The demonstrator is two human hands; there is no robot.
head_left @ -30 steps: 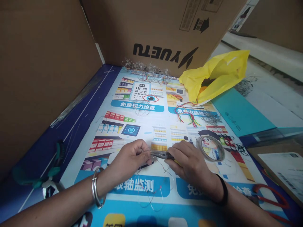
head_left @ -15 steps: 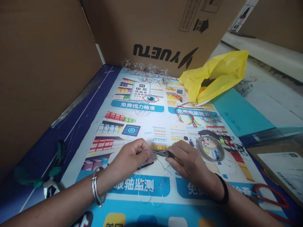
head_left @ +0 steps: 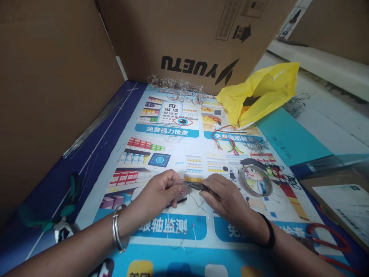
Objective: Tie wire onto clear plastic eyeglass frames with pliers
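Note:
My left hand (head_left: 165,187), a silver bangle at its wrist, pinches a thin wire piece (head_left: 192,227) whose loops hang below with small pinkish bits on it. From the right, my right hand (head_left: 226,196) is closed around a pair of pliers (head_left: 198,186). The pliers' jaws point left and meet the wire right at my left fingertips. Whether the jaws are fully closed on the wire is too small to tell. Both hands are above a printed poster (head_left: 184,144).
A tape roll (head_left: 244,181) lies right of my hands, beside black loops (head_left: 284,177). Green-handled pliers (head_left: 67,206) are at left, red-handled scissors (head_left: 331,240) at lower right. Behind are a yellow bag (head_left: 259,96), wire bundles (head_left: 175,84) and a cardboard wall (head_left: 184,34).
The pliers have turned slightly in my right hand, which has shifted a little left. The hanging wire loops have swung slightly. My left hand keeps its pinch.

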